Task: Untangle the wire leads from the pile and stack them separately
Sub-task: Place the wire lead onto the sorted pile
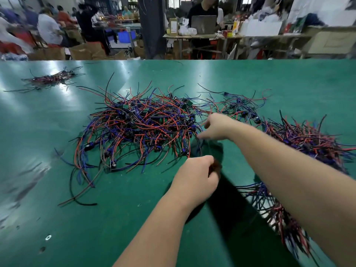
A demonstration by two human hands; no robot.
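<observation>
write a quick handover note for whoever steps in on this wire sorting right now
Left hand: closed on a blurred bunch of leads near the table's middle.
Right hand: reaching to the big tangled pile, pinching at its near right edge; what it holds is blurred.
Sorted stacks: one on the right, another under the right forearm.
Small bundle far left.
Left to do: most of the pile.

Busy workshop behind a green table

The green table [57, 189] shines under overhead light. Beyond its far edge stand a dark pillar [152, 26], a wooden bench [202, 36] with a laptop [204, 24], cardboard boxes [82, 52] on the floor, and seated workers [49, 27].
</observation>
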